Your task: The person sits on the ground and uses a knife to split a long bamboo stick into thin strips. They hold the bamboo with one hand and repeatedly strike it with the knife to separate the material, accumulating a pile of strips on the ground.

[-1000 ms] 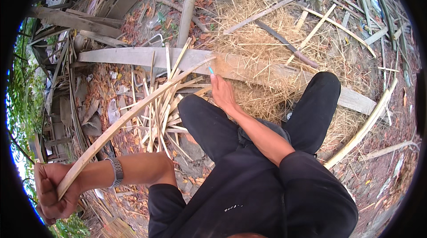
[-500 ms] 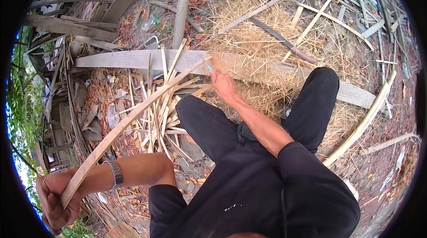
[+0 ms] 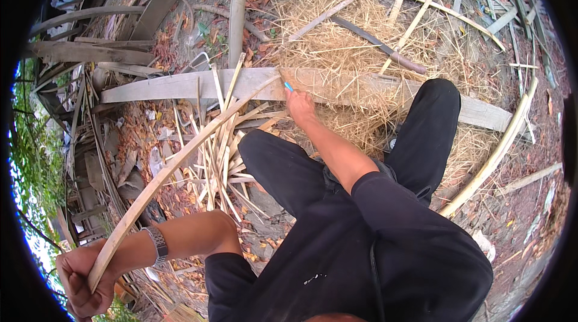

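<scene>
left hand (image 3: 87, 280): at near left, fingers curled closed round the near end of a long pale wooden strip (image 3: 174, 165). right hand (image 3: 300, 107): closed on a small blue item (image 3: 289, 86), kind not resolvable, at the strip's far tip. the strip runs from near left to the middle, its far tip over a grey board (image 3: 150, 86) lying left to right; contact with the board cannot be told.

progress, as judged: many thin sticks (image 3: 208, 177) lie in a loose pile left of the knees, apparently finished pieces; dry shavings (image 3: 343, 48) heap on and beyond the board, so much cutting seems done. the held strip is in one length, so its work looks incomplete. a long-bladed knife (image 3: 373, 42) rests on the shavings, untouched.
</scene>
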Demonstrator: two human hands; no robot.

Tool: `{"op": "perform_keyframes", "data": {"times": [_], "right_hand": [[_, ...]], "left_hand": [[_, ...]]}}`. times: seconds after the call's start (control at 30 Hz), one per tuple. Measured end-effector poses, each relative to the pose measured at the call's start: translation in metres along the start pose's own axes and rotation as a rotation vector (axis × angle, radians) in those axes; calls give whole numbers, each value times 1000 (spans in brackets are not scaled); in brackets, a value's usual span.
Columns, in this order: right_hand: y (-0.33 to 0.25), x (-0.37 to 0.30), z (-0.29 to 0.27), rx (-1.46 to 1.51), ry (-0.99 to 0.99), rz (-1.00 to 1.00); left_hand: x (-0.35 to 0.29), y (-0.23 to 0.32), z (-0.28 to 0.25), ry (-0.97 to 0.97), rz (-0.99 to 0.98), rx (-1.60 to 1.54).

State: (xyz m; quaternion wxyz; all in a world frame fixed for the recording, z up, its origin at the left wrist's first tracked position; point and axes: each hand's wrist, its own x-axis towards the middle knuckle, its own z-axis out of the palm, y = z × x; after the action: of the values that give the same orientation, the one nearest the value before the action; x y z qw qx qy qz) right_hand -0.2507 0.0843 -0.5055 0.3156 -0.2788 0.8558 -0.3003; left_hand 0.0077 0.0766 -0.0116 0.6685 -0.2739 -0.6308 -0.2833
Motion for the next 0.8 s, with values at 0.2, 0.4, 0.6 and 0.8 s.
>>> {"op": "perform_keyframes", "data": {"times": [0.2, 0.4, 0.6, 0.8], "right_hand": [[9, -13, -3, 13, -20, 91], [34, -57, -19, 139, -148, 18], [-41, -89, -53, 433, 0, -332], [-50, -72, -39, 299, 46, -312]], "left_hand": [[-9, -9, -12, 78, -8, 572], [-11, -8, -37, 154, -15, 498], [-14, -1, -10, 286, -46, 514], [-12, -3, -8, 227, -77, 687]]}}
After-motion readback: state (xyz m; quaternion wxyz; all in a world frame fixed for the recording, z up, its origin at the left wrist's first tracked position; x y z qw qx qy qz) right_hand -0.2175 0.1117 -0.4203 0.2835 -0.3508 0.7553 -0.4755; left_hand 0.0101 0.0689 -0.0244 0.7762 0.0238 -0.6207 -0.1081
